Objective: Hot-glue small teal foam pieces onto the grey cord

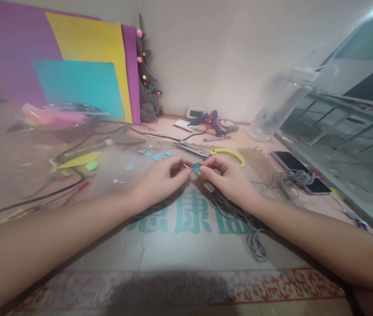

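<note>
A small teal piece [196,167] is pinched between the fingertips of both hands above the table. My left hand [169,173] holds its left side with thumb and forefinger. On its right side, the thumb and forefinger of my right hand [227,175] close on it. Just behind the hands lie scissors [227,152] with yellow handles. Several light-blue flower cut-outs [157,156] are spread behind my left hand. A yellow leaf shape [81,160] and a light-green piece [92,165] lie farther left.
A glue gun [211,122] lies at the back beside a small white device [196,113]. Coloured sheets [90,39] stand back left. A clear jug [270,109], phone [300,171] and grey cable [257,245] are on the right. A black cord [31,199] crosses the left side.
</note>
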`<state>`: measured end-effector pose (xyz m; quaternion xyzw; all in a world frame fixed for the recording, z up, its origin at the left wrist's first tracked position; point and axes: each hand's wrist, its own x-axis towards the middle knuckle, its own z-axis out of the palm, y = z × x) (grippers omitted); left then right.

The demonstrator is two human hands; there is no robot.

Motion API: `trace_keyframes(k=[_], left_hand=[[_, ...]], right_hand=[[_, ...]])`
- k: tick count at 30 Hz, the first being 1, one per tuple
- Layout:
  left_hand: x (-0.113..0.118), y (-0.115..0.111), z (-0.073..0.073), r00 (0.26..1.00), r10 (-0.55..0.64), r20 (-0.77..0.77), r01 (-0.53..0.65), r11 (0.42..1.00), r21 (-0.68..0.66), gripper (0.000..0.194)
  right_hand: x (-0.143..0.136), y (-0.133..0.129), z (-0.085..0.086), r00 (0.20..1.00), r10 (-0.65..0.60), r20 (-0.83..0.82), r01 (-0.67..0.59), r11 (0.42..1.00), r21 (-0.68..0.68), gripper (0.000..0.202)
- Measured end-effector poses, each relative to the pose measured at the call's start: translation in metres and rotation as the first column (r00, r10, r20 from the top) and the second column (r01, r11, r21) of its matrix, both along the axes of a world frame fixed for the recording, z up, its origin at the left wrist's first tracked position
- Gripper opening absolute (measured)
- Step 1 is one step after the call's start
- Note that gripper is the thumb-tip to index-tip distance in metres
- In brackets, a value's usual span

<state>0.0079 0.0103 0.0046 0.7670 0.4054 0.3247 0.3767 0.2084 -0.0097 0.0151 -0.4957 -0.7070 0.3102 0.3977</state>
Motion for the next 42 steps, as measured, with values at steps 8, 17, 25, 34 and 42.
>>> trace_keyframes(k=[8, 17, 25, 34, 42], left_hand=[[0.0012, -0.0039, 0.0033, 0.999, -0.053, -0.005, 0.053, 0.998, -0.02, 0.023], [0.0019, -0.0056, 0.0088, 0.997, -0.013, -0.079, 0.017, 0.998, 0.057, 0.019], [0.0012, -0.0043, 0.0055, 0.99, 0.019, -0.137, -0.001, 0.992, 0.129, 0.019], [0.001, -0.0045, 0.003, 0.984, 0.002, -0.18, 0.028, 0.986, 0.163, 0.016], [-0.0007, -0.0052, 0.0024, 0.975, -0.01, -0.223, 0.06, 0.974, 0.218, 0.016]], right_hand=[[-0.0006, -0.0016, 0.0005, 1.0, 0.012, 0.009, -0.012, 1.0, -0.008, 0.023], [-0.0004, 0.0012, -0.0054, 0.992, 0.087, -0.092, -0.09, 0.995, -0.038, 0.017], [-0.0012, -0.0012, -0.0039, 0.994, 0.102, -0.038, -0.102, 0.995, -0.013, 0.013], [-0.0024, -0.0006, -0.0079, 0.994, 0.105, -0.007, -0.105, 0.993, 0.046, 0.013], [-0.0017, -0.0027, -0.0076, 0.992, 0.117, 0.037, -0.119, 0.99, 0.073, 0.009]])
